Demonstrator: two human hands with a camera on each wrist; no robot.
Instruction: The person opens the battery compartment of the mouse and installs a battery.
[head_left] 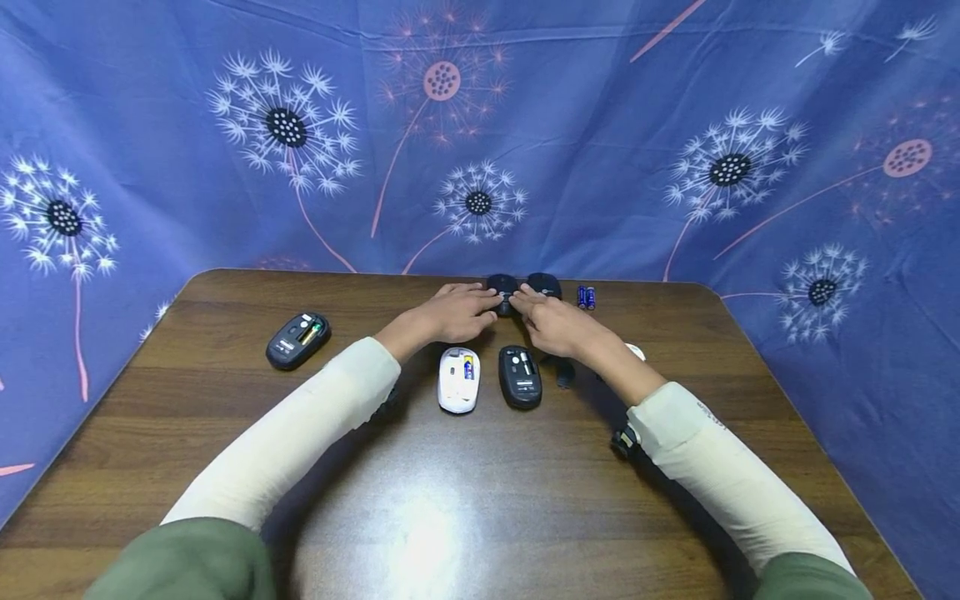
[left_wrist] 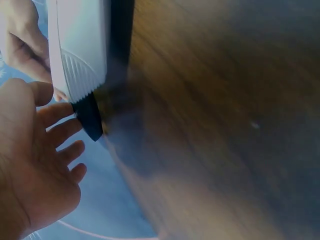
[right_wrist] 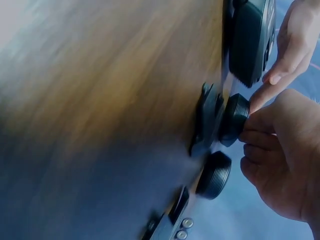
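Note:
At the far edge of the table, a black mouse [head_left: 501, 292] stands with its dark top up. The fingertips of my left hand [head_left: 456, 313] reach it from the left, fingers extended. From the other side my right hand [head_left: 555, 322] has its fingertips at the same mouse, and this hand partly covers a second black mouse [head_left: 545, 284]. In the right wrist view, fingers of both hands meet at the nearer dark mouse [right_wrist: 235, 120]. Closer to me lie an upturned white mouse [head_left: 459, 392] with a blue battery in its open compartment and an upturned black mouse [head_left: 520, 379].
Another upturned black mouse [head_left: 298, 342] with a battery inside lies at the left. Two blue batteries [head_left: 587, 297] lie side by side at the back right. A small black cover [head_left: 566, 373] sits near the right forearm, which partly hides a white object [head_left: 636, 351].

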